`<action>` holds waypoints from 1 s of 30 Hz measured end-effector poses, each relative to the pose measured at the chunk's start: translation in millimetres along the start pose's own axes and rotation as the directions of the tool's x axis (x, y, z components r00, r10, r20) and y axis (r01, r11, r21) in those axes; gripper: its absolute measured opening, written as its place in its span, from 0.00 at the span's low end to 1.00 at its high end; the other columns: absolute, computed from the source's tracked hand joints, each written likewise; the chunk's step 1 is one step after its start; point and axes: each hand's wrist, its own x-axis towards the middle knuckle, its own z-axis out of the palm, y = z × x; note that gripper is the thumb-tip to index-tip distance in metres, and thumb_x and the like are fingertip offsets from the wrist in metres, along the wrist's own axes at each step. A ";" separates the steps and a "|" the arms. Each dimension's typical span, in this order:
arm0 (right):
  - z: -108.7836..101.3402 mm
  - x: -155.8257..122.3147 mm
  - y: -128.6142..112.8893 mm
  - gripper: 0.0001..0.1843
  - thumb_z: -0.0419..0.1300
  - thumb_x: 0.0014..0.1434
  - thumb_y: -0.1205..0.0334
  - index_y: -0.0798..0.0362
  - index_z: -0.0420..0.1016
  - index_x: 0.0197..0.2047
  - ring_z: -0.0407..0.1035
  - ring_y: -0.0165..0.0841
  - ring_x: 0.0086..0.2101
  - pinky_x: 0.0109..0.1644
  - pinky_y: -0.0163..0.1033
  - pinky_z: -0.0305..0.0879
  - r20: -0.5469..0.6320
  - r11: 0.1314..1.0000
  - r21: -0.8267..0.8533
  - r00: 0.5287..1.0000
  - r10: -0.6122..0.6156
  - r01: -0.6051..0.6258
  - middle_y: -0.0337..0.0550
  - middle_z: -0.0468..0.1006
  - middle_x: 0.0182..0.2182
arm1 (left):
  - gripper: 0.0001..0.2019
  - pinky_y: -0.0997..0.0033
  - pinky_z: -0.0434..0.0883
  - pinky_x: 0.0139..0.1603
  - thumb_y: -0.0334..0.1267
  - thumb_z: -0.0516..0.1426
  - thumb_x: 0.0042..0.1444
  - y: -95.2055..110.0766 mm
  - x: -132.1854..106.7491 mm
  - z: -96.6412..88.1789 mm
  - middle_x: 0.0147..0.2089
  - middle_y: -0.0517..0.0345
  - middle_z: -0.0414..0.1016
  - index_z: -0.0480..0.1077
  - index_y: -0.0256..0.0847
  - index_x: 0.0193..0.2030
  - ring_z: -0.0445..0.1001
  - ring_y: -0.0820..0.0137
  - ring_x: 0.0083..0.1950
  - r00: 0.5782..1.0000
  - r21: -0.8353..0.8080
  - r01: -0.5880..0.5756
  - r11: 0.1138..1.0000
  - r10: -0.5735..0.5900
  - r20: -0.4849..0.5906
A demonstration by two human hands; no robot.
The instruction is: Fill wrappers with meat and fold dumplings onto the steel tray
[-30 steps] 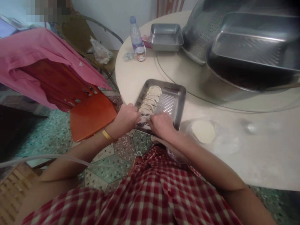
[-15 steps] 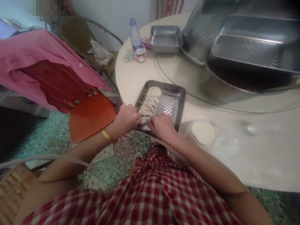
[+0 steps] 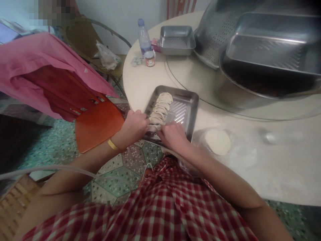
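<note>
A metal tray [image 3: 194, 103] lies at the table's near left edge with a row of folded dumplings [image 3: 161, 107] along its left side. At the near end of that row, one dumpling [image 3: 153, 128] sits between my two hands. My left hand [image 3: 137, 124] closes its fingers on the dumpling's left end, over the tray's left rim. On the right end, my right hand [image 3: 174, 134] pinches with curled fingers, partly hiding it. Right of the tray, a stack of round dough wrappers [image 3: 217, 142] rests on a clear plastic bag [image 3: 240, 152].
A large metal pot [image 3: 240, 88] stands on the glass turntable [image 3: 190, 77], with another tray [image 3: 271, 40] over it and a colander [image 3: 215, 36] behind. Farther back are a small tray [image 3: 177, 40], a plastic bottle [image 3: 144, 36] and a jar [image 3: 149, 59]. An orange chair [image 3: 99, 125] stands left.
Both hands stay at the same dumpling over the tray, with only a very slight shift of the fingers. The view has moved a little.
</note>
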 end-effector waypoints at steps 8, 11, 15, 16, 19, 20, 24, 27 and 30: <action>3.6 5.0 2.2 0.22 0.46 0.68 0.59 0.55 0.81 0.38 0.75 0.45 0.43 0.45 0.46 0.62 0.062 0.999 0.025 0.998 -0.032 0.031 0.55 0.83 0.38 | 0.12 0.59 0.53 0.34 0.37 0.55 0.63 0.1 2.4 12.8 0.33 0.48 0.74 0.74 0.38 0.29 0.67 0.56 0.39 0.996 0.002 -0.057 0.998 0.057 -0.065; 0.5 5.2 2.1 0.21 0.47 0.68 0.57 0.55 0.81 0.39 0.74 0.46 0.45 0.45 0.46 0.62 0.079 0.999 0.043 0.996 -0.030 0.026 0.54 0.83 0.39 | 0.12 0.60 0.52 0.34 0.37 0.56 0.62 -0.1 -0.4 11.6 0.32 0.48 0.74 0.74 0.38 0.27 0.67 0.56 0.40 0.998 -0.004 -0.043 0.999 0.043 -0.053; -8.2 -1.9 6.3 0.19 0.52 0.67 0.51 0.54 0.81 0.41 0.73 0.48 0.46 0.46 0.47 0.62 0.049 0.999 0.054 0.999 0.007 -0.010 0.54 0.83 0.38 | 0.08 0.61 0.51 0.34 0.40 0.58 0.61 -0.5 -4.3 9.4 0.31 0.50 0.73 0.76 0.39 0.38 0.67 0.57 0.39 0.992 0.012 -0.039 0.999 0.040 -0.119; -10.6 -5.4 8.7 0.19 0.52 0.67 0.51 0.54 0.80 0.41 0.73 0.48 0.46 0.46 0.47 0.62 0.028 0.999 0.051 0.999 0.017 -0.018 0.54 0.82 0.38 | 0.08 0.61 0.51 0.34 0.40 0.58 0.61 -0.5 -4.3 10.0 0.31 0.51 0.73 0.76 0.39 0.40 0.67 0.57 0.39 0.989 0.015 -0.053 0.998 0.055 -0.138; -16.2 -19.9 18.4 0.17 0.52 0.67 0.54 0.54 0.79 0.41 0.73 0.45 0.43 0.45 0.46 0.61 -0.053 0.998 0.052 0.998 0.037 -0.034 0.52 0.82 0.38 | 0.06 0.61 0.51 0.34 0.38 0.58 0.61 -0.2 -1.2 14.3 0.31 0.51 0.72 0.74 0.39 0.36 0.66 0.57 0.39 0.975 0.025 -0.126 0.992 0.129 -0.179; -17.2 -26.0 21.9 0.17 0.52 0.68 0.55 0.54 0.79 0.40 0.73 0.44 0.41 0.44 0.45 0.61 -0.089 0.997 0.066 0.995 0.041 -0.035 0.51 0.82 0.37 | 0.07 0.61 0.51 0.34 0.36 0.58 0.61 0.0 0.3 16.1 0.31 0.51 0.72 0.74 0.39 0.33 0.66 0.58 0.38 0.969 0.033 -0.149 0.988 0.153 -0.192; -17.9 -55.3 35.0 0.16 0.53 0.67 0.56 0.54 0.79 0.37 0.71 0.37 0.35 0.42 0.43 0.61 -0.322 0.982 0.184 0.946 0.031 0.030 0.45 0.82 0.33 | 0.11 0.61 0.51 0.34 0.33 0.56 0.63 -0.2 4.3 20.2 0.30 0.51 0.72 0.71 0.38 0.27 0.65 0.60 0.37 0.954 0.044 -0.204 0.978 0.208 -0.216; -19.5 -80.9 46.4 0.12 0.56 0.66 0.59 0.53 0.79 0.36 0.71 0.34 0.34 0.41 0.41 0.63 -0.568 0.961 0.247 0.822 0.040 0.124 0.43 0.82 0.32 | 0.11 0.61 0.51 0.34 0.33 0.55 0.63 -0.4 2.6 17.9 0.29 0.52 0.72 0.72 0.37 0.29 0.64 0.61 0.37 0.961 0.008 -0.194 0.981 0.192 -0.199; -21.0 -106.9 64.0 0.07 0.59 0.63 0.62 0.51 0.79 0.38 0.74 0.34 0.35 0.41 0.41 0.68 -0.723 0.957 0.251 0.686 0.084 0.147 0.43 0.82 0.33 | 0.06 0.62 0.51 0.34 0.34 0.55 0.63 0.8 0.5 13.8 0.29 0.54 0.72 0.74 0.38 0.42 0.63 0.63 0.35 0.966 -0.010 -0.163 0.987 0.158 -0.204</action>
